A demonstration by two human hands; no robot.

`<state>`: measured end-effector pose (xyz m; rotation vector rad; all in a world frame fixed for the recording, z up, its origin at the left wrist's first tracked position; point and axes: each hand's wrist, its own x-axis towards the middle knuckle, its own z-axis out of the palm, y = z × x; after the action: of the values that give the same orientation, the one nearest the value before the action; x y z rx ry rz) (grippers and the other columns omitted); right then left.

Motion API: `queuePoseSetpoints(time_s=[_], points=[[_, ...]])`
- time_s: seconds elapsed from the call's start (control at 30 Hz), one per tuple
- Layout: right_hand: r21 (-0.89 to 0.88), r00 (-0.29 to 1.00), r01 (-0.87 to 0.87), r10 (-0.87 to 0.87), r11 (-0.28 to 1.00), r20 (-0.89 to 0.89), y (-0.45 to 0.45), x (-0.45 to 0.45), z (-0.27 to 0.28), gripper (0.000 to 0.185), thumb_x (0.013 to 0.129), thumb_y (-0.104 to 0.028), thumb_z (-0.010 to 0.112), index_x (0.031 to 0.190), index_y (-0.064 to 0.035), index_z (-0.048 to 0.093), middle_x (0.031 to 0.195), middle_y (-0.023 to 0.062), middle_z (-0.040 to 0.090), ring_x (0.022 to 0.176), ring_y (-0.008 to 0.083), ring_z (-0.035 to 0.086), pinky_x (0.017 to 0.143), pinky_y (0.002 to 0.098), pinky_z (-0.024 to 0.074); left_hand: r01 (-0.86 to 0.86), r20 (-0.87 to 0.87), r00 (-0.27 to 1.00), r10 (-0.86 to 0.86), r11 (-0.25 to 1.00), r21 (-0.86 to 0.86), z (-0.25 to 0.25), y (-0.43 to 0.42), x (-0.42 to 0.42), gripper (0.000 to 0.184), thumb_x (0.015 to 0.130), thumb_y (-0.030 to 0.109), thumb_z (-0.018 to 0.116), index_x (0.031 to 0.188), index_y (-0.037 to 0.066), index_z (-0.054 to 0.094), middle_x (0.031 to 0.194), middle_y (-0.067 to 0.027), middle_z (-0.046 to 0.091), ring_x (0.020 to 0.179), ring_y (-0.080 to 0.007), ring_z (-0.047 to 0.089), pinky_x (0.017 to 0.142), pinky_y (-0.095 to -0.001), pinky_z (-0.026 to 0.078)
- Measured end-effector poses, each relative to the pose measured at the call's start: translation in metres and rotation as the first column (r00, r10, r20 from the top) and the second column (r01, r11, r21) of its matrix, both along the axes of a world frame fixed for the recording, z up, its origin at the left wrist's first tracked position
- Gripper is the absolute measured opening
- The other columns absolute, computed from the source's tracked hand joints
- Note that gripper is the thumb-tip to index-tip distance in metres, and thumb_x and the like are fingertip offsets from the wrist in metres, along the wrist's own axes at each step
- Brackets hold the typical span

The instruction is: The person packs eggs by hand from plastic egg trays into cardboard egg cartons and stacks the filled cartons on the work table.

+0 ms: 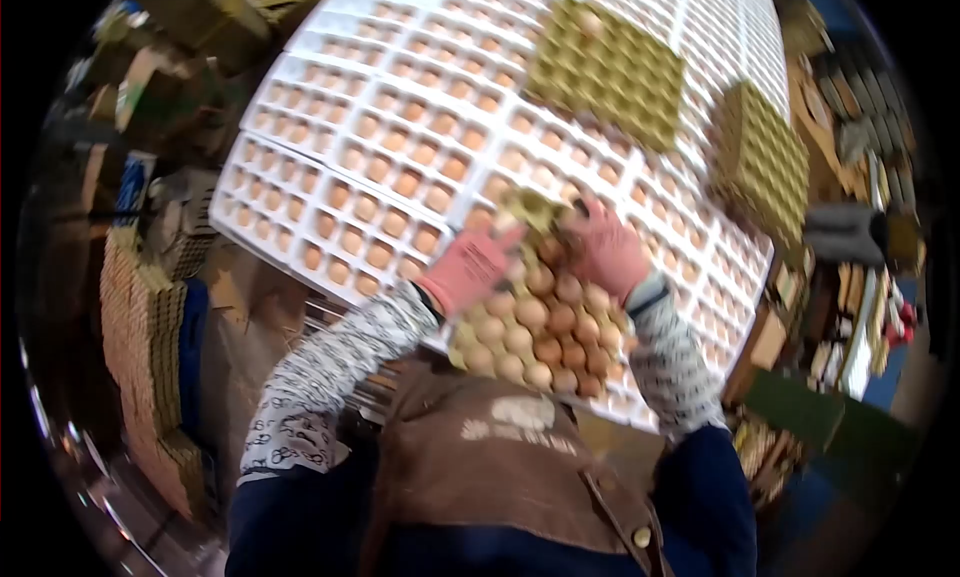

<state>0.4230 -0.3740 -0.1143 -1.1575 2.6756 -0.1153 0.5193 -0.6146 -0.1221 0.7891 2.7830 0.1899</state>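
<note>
A pulp egg tray (540,209) lies in front of me, its near part filled with brown and cream eggs (540,312). Over its left far side is my left hand (470,267), in a pink glove, with thumb and fingers closed around what looks like a pale egg (505,221). My right hand (608,249), gloved the same way, reaches over the tray's right far side. Its fingers are curled, and blur hides what they hold. Bare cells show at the tray's far end between the hands. White trays of eggs (385,182) spread out beneath and beyond.
A pulp tray (610,72) with one egg at its far edge rests on the white trays. A stack of pulp trays (765,162) stands at the right. More stacked trays (145,337) rise at the left, beside the table. Cardboard boxes (205,22) are at the back left.
</note>
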Motion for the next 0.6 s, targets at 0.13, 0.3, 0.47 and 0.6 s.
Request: queuePoseSetpoints(time_s=[0.13, 0.3, 0.47, 0.6], points=[[0.135, 0.990, -0.127, 0.117, 0.983, 0.083, -0.034, -0.011, 0.039, 0.054, 0.063, -0.037, 0.083, 0.112, -0.0206, 0.068, 0.140, 0.0112, 0.046, 0.109, 0.0307, 0.051, 0.091, 0.0402, 0.0462, -0.375, 0.271, 0.927, 0.260, 0.599, 0.708, -0.011, -0.053, -0.003, 0.056, 0.078, 0.030, 0.074, 0.129, 0.013, 0.057, 0.141, -0.0138, 0.046, 0.119, -0.0297, 0.054, 0.098, -0.0380, 0.046], [-0.282, 0.459, 0.504, 0.023, 0.816, 0.888, -0.074, -0.096, 0.039, 0.050, 0.086, -0.026, 0.074, 0.128, -0.0039, 0.060, 0.126, 0.0097, 0.060, 0.112, 0.0198, 0.059, 0.097, 0.0320, 0.0464, -0.351, 0.120, 0.707, 0.697, 0.199, 0.915, -0.043, -0.242, -0.032, 0.067, 0.091, 0.008, 0.062, 0.148, 0.003, 0.028, 0.131, -0.0096, 0.054, 0.110, -0.0209, 0.058, 0.093, -0.0309, 0.049], [-0.690, 0.869, 0.269, 0.138, 0.672, 0.474, -0.301, -0.221, -0.021, 0.039, 0.093, -0.017, 0.063, 0.128, -0.0004, 0.057, 0.126, 0.0168, 0.056, 0.109, 0.0272, 0.060, 0.093, 0.0333, 0.0475, -0.372, 0.280, 0.608, 0.743, -0.045, 0.927, -0.071, -0.403, -0.111, 0.059, 0.095, 0.021, 0.060, 0.144, 0.007, 0.030, 0.110, -0.0104, 0.066, 0.096, -0.0203, 0.066, 0.080, -0.0314, 0.055], [-0.552, 0.988, -0.154, 0.146, 0.819, -0.060, -0.455, -0.285, -0.029, 0.047, 0.079, -0.024, 0.074, 0.125, -0.0227, 0.063, 0.140, 0.0165, 0.045, 0.121, 0.0340, 0.051, 0.099, 0.0402, 0.0453, -0.538, 0.806, 0.457, 0.375, -0.605, 0.587, -0.045, -0.431, -0.151, 0.048, 0.098, 0.046, 0.054, 0.125, 0.007, 0.054, 0.102, -0.0081, 0.066, 0.092, -0.0216, 0.066, 0.075, -0.0327, 0.057]])
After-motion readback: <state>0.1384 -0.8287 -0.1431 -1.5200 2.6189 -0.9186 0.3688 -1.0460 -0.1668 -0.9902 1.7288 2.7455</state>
